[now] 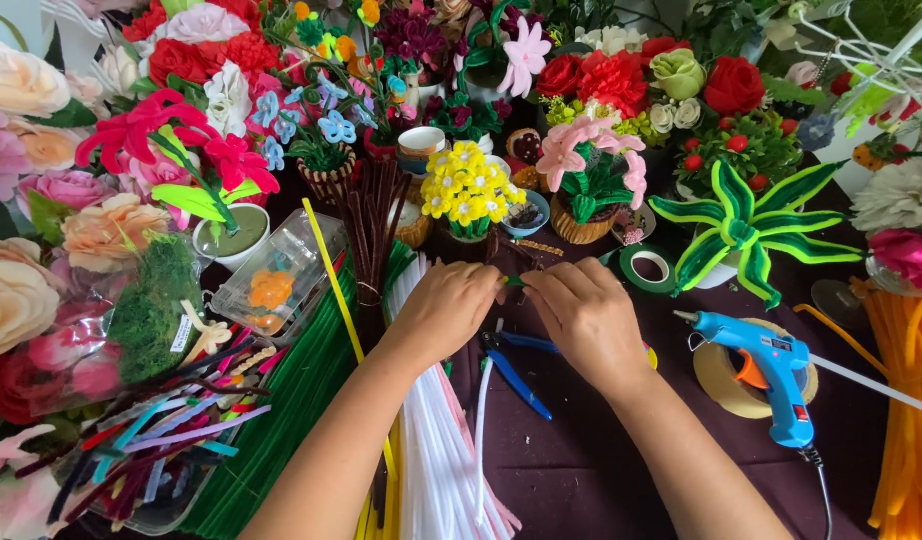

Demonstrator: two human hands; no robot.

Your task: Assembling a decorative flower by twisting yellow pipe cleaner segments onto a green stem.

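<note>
Head view: green stem piece [512, 281] between both hands' fingers [491, 290] (pinched).

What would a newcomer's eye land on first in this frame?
Probably the bank of handmade flowers at the back, with the yellow flower pot at centre and the striped green plant to the right. Next, the left hand and right hand meet mid-table, pinching a small green piece. The blue glue gun stands at right, and white pipe cleaners lie below the hands.
</note>
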